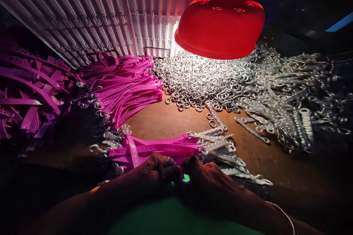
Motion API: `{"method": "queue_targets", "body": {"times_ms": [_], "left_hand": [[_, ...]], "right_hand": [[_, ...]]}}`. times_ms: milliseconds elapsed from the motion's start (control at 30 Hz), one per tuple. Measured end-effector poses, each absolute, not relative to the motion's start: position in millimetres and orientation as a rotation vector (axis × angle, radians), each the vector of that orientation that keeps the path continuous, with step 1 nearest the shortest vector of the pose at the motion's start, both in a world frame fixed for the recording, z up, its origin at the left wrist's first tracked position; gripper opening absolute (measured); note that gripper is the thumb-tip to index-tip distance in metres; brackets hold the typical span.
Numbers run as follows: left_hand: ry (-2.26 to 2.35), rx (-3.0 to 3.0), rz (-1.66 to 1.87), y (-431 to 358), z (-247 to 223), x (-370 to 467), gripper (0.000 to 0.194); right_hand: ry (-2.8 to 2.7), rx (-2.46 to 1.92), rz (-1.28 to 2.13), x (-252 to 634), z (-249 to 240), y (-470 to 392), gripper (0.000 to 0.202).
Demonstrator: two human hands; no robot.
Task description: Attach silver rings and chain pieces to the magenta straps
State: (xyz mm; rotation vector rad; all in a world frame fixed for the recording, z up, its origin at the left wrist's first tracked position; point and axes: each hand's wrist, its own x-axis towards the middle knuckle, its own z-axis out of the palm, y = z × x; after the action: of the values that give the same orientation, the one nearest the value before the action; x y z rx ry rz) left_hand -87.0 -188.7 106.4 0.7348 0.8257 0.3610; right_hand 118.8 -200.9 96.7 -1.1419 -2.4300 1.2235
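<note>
My left hand [162,169] and my right hand [202,172] come together at the front edge of the table, fingers pinched. Between them shows a bit of pink strap [181,172], with what looks like a small ring just below it and green seen through the gap. The left fingers are closed on the strap, the right ones at the ring; shadow hides the exact grip. Just beyond my hands lies a bundle of pink straps [162,145], with metal hooks [110,139] at its left end and silvery braided links [217,145] at its right.
A heap of metal rings [204,77] lies beneath a red lamp [220,29]. Silvery links [289,102] are piled at right. More pink straps [132,84] lie at back left, beside a loose purple-pink heap [30,91]. A ribbed translucent panel [91,11] stands behind.
</note>
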Motion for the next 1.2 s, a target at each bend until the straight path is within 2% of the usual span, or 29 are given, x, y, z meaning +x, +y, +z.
{"method": "queue_targets", "body": {"times_ms": [167, 333, 500, 667, 900, 1067, 1133, 1200], "left_hand": [[0.769, 0.706, 0.453, -202.0, 109.7, -82.3, 0.044], [0.874, 0.826, 0.502, -205.1, 115.7, -78.8, 0.037], [0.891, 0.88, 0.506, -203.5, 108.8, -77.6, 0.037], [0.789, 0.655, 0.521, -196.4, 92.1, -70.6, 0.045], [0.766, 0.591, 0.422, -190.6, 78.5, -70.9, 0.036], [0.788, 0.692, 0.419, -179.9, 98.9, -70.5, 0.044], [0.821, 0.857, 0.349, -173.1, 103.9, -81.7, 0.041], [0.938, 1.099, 0.321, -166.3, 103.2, -104.8, 0.033]], "right_hand": [[-2.292, -1.307, 1.543, 114.4, 102.8, -204.0, 0.025], [-2.132, -1.357, 1.532, 113.6, 91.7, -206.7, 0.038], [-2.352, -1.242, 1.323, 112.3, 82.4, -204.7, 0.016], [-2.513, -1.207, 1.403, 112.2, 94.5, -199.9, 0.029], [-2.555, -1.175, 1.558, 100.8, 105.2, -183.3, 0.017], [-2.537, -1.132, 1.395, 105.2, 108.1, -182.1, 0.004], [-2.553, -1.146, 1.299, 110.0, 111.8, -181.8, 0.001], [-2.483, -1.215, 1.246, 116.3, 113.6, -180.1, 0.007]]}}
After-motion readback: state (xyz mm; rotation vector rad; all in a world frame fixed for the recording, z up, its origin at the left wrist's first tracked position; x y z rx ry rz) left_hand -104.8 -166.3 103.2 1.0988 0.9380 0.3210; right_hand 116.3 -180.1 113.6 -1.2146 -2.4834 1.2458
